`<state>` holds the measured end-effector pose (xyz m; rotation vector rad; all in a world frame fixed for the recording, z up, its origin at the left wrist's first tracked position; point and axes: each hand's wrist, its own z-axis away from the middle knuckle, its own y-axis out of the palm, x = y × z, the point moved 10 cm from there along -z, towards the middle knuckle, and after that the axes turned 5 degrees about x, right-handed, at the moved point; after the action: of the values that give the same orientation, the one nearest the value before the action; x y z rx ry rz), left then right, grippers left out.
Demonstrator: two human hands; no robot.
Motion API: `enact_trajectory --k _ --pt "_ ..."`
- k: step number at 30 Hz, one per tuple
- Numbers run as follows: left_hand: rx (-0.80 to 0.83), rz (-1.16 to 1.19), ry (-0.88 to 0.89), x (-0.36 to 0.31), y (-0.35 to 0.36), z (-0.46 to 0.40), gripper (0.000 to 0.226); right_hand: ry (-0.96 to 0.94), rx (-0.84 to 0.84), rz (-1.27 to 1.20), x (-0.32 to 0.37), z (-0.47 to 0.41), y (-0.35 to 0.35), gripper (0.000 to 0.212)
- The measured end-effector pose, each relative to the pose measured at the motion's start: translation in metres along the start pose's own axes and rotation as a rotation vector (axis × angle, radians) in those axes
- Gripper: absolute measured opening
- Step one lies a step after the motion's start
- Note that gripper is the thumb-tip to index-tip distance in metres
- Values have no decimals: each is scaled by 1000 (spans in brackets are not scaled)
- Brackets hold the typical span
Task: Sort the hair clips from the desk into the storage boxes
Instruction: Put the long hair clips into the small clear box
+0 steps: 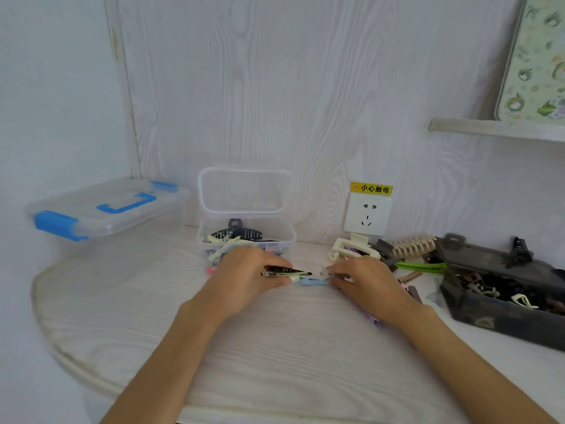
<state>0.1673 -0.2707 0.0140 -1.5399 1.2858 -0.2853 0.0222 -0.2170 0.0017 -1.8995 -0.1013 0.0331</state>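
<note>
My left hand (244,272) holds a bundle of slim black and pale hair clips (287,272) just in front of the open clear storage box (289,237), which contains several clips, among them a black claw clip (237,232). My right hand (363,280) pinches a small clear clip (324,273) at its fingertips, right above a light blue clip (312,282) lying on the desk. A pile of loose clips lies behind my right hand: a cream claw clip (351,244), a beige comb clip (412,244) and a green clip (422,266).
A dark open box (501,316) with several clips stands at the right. A closed clear box with blue latches (107,209) sits at the far left. A wall socket (367,214) is on the back wall. The desk's curved edge (61,356) runs at left.
</note>
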Motion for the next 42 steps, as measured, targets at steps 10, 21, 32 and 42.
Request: enact_trajectory --k 10,21,32,42 --pt "-620 -47 -252 47 -74 17 18 -6 58 -219 -3 -2 13 15" --pt "-560 -140 -387 69 -59 13 38 -100 -47 52 28 -27 -41 16" --pt "-800 -157 -252 44 -82 36 22 10 5 -365 55 -114 -39 43" --pt "-91 -11 158 -42 23 -16 28 373 765 -13 -58 49 2 96"
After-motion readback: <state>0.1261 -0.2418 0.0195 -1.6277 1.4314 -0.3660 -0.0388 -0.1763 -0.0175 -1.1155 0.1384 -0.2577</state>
